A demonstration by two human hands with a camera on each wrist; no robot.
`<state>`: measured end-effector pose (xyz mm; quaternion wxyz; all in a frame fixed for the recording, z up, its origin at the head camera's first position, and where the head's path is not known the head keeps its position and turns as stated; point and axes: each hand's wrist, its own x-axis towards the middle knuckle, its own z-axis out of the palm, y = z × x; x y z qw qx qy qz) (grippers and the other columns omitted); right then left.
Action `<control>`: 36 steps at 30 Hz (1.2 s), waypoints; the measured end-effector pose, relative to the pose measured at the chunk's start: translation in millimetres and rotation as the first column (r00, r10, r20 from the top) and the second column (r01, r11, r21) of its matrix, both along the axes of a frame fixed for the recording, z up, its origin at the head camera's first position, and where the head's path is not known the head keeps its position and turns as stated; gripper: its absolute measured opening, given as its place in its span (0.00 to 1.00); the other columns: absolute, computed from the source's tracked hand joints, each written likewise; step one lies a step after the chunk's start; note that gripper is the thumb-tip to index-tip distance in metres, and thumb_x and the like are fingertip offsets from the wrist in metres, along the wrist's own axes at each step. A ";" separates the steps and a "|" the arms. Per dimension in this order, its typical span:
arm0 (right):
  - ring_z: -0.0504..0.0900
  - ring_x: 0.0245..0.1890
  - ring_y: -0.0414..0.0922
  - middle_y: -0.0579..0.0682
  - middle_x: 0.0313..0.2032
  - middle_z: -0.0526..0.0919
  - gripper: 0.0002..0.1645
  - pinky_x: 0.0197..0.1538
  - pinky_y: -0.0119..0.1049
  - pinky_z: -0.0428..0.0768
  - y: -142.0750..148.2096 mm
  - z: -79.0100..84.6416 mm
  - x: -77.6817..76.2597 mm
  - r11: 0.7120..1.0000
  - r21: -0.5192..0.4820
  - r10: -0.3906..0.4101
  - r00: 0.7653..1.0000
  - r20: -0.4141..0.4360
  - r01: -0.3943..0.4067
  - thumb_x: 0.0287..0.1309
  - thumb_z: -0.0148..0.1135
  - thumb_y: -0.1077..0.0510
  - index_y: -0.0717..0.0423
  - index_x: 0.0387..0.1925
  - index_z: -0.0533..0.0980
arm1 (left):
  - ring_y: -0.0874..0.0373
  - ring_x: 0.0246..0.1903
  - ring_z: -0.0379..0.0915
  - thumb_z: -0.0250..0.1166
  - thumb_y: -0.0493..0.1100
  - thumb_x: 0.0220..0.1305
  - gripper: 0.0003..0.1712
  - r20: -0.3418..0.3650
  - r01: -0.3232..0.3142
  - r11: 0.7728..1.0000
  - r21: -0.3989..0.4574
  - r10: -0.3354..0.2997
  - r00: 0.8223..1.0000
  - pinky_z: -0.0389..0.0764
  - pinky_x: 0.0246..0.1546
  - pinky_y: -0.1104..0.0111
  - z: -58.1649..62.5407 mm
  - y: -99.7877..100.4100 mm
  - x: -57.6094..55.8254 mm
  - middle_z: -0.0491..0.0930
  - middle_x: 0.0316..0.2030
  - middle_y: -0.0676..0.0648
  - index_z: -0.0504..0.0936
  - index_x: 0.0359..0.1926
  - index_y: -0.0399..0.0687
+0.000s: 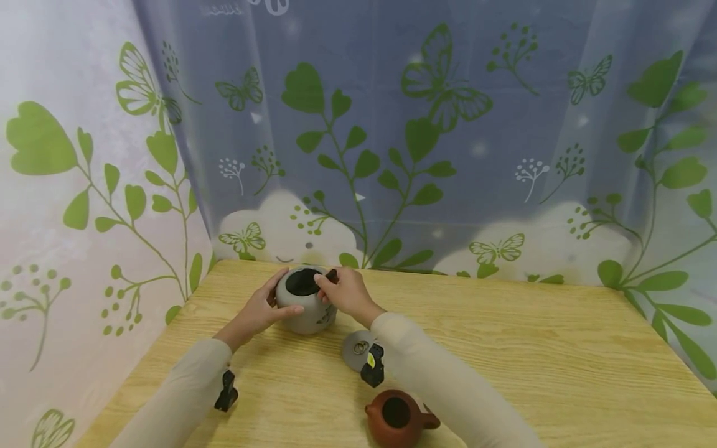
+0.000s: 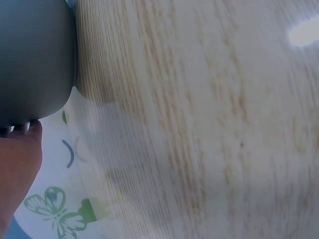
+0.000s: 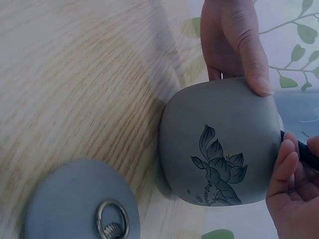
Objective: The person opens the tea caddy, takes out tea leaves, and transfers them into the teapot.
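Note:
A round grey tea canister (image 1: 299,320) with a dark lotus drawing stands uncovered near the back of the table. My left hand (image 1: 254,314) grips it from the left, thumb along its near side and fingers behind. My right hand (image 1: 354,295) is at the right side of the mouth, pinching a slender black tool (image 3: 305,155); its far end is hidden, so its kind does not show. In the left wrist view, a few fingertips touch the canister wall (image 2: 35,59).
The grey round lid (image 3: 60,199) with a metal ring lies right of the canister, close by my right wrist. A lidless reddish-brown teapot (image 1: 386,429) sits nearer on the wood-grain table (image 1: 291,392). Printed curtains (image 1: 493,155) hang behind and at the sides.

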<state>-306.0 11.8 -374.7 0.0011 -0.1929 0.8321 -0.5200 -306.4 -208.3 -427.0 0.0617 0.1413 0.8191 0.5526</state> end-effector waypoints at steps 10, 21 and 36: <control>0.80 0.20 0.38 0.53 0.22 0.84 0.21 0.33 0.35 0.84 -1.0 -1.5 1.1 0.978 -0.175 -0.080 0.979 0.188 0.113 0.68 0.56 0.53 0.64 0.27 0.81 | 0.44 0.72 0.47 0.71 0.50 0.57 0.57 0.002 -0.002 1.000 0.008 0.002 1.000 0.61 0.66 0.49 -0.5 0.3 -0.1 0.46 0.74 0.42 0.41 0.76 0.58; 0.81 0.19 0.35 0.52 0.23 0.85 0.19 0.34 0.33 0.84 2.5 -1.7 3.4 0.939 -0.284 -0.114 0.953 0.280 0.196 0.68 0.56 0.53 0.66 0.32 0.82 | 0.45 0.72 0.47 0.70 0.49 0.58 0.57 -0.008 0.016 0.999 0.032 -0.015 1.000 0.61 0.66 0.49 -0.5 0.4 1.3 0.45 0.74 0.42 0.41 0.76 0.58; 0.81 0.22 0.35 0.54 0.27 0.86 0.21 0.32 0.27 0.82 11.4 -4.1 5.5 0.898 -0.360 -0.141 0.939 0.313 0.255 0.68 0.56 0.50 0.66 0.38 0.81 | 0.46 0.72 0.47 0.70 0.48 0.59 0.56 -0.009 0.014 0.999 0.039 -0.014 1.000 0.61 0.66 0.49 -1.4 0.1 1.0 0.46 0.74 0.42 0.41 0.76 0.58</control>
